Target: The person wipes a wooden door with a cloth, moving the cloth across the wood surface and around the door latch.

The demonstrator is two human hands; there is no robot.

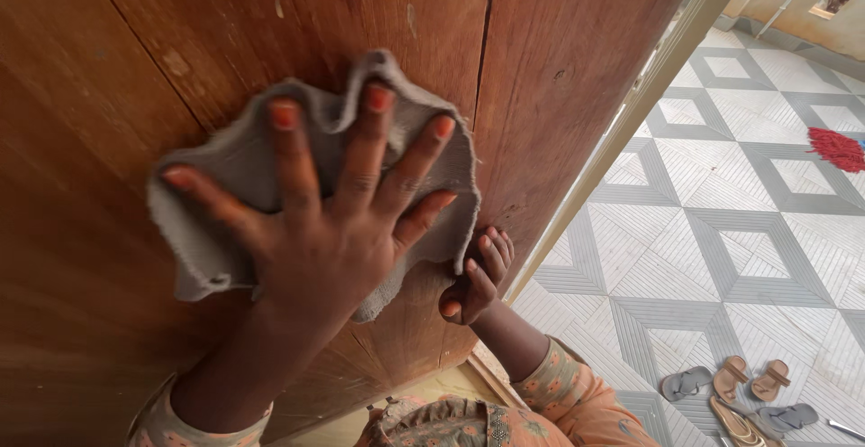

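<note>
The left hand [329, 222] presses a grey cloth [225, 204] flat, fingers spread, against the wooden door [108, 68], while the right hand [478, 276] grips its edge; wiping looks midway, pale marks remaining far up.

There is one view only, from the person's head. It looks steeply down and forward, very close to a wooden door [559, 68] that fills the left and centre. At the right it reaches the tiled floor [721, 231], probably some way below.
</note>
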